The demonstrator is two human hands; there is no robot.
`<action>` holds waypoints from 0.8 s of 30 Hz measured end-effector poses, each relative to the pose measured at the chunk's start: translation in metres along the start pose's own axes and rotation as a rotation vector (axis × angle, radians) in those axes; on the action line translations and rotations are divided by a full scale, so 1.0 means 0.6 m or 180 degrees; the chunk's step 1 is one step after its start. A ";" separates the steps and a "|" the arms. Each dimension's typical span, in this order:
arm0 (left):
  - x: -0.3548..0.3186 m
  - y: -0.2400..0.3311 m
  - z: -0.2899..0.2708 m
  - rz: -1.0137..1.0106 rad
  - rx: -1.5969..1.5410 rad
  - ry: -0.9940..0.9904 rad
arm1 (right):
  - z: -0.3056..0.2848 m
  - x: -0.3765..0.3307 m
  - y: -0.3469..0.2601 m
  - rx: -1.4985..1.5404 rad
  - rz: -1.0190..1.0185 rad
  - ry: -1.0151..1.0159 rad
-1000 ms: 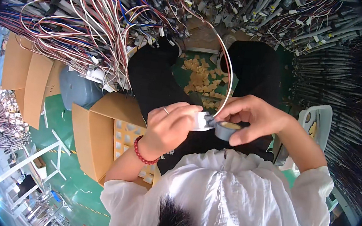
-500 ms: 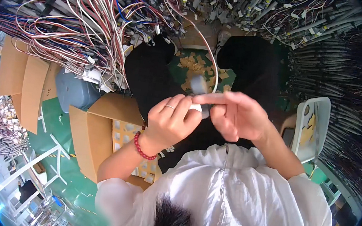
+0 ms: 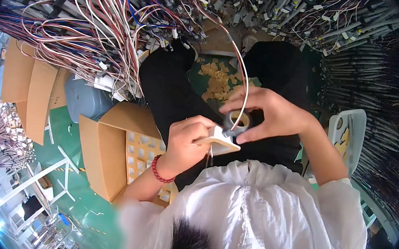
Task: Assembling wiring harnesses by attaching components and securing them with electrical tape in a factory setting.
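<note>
- Head view, only one: my left hand [image 3: 187,135] is clamped on a white plastic part [image 3: 219,134] with a flat tan edge; it's held tilted in front of my shirt [image 3: 249,209].
- My right hand [image 3: 279,115] curls thumb and fingers around a grey tape roll [image 3: 229,124], just beside the part. Hands apart from each other; can't tell if a tape strip joins roll and part.
- White-and-brown wires [image 3: 246,88] arc from the wire bundle [image 3: 117,22] down to the part, passing in front of the roll.
- Thin pale leads [image 3: 211,153] hang below the part.
- Left: open cardboard box [image 3: 99,155], divided insert [image 3: 137,153] with white pieces. Right: white plastic bin [image 3: 355,142]. Tan scraps [image 3: 217,80] on floor between my legs.
- Risk: wires could snag on the roll, since they cross so close.
- Risk: a hard pull on the roll might yank the wires or twist the part; left grip looks one-sided.
- Risk: roll may slip, probably, if the thumb lifts; it'd drop into the scraps.
</note>
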State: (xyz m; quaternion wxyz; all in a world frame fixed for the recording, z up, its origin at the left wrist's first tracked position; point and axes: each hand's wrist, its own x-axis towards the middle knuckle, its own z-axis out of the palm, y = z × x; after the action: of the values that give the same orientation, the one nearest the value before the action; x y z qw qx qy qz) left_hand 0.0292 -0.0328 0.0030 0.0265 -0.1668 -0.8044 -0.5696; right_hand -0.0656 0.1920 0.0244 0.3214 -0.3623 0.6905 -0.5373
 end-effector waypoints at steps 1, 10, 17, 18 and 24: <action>-0.006 0.000 -0.006 -0.0431 -0.0416 -0.0084 | -0.005 0.000 -0.002 0.0020 -0.0006 -0.0138; -0.007 0.020 0.007 -0.0133 0.1147 0.0176 | 0.051 -0.037 0.001 0.4567 0.1559 0.0349; -0.015 0.025 0.022 -0.1148 -0.0337 -0.0166 | 0.040 -0.009 0.044 0.2917 0.0561 -0.0123; -0.016 0.026 0.021 -0.1385 -0.0461 -0.0232 | 0.034 -0.001 0.046 0.2421 0.0602 -0.0420; -0.021 0.020 0.017 -0.1736 -0.1192 0.0201 | 0.021 -0.018 0.051 0.1993 0.1060 -0.0471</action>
State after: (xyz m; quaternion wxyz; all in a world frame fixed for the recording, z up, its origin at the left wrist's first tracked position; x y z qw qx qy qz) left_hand 0.0462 -0.0229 0.0076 -0.1332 0.0704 -0.6995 -0.6986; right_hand -0.0540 0.1999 -0.0076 0.5490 -0.1667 0.5169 -0.6353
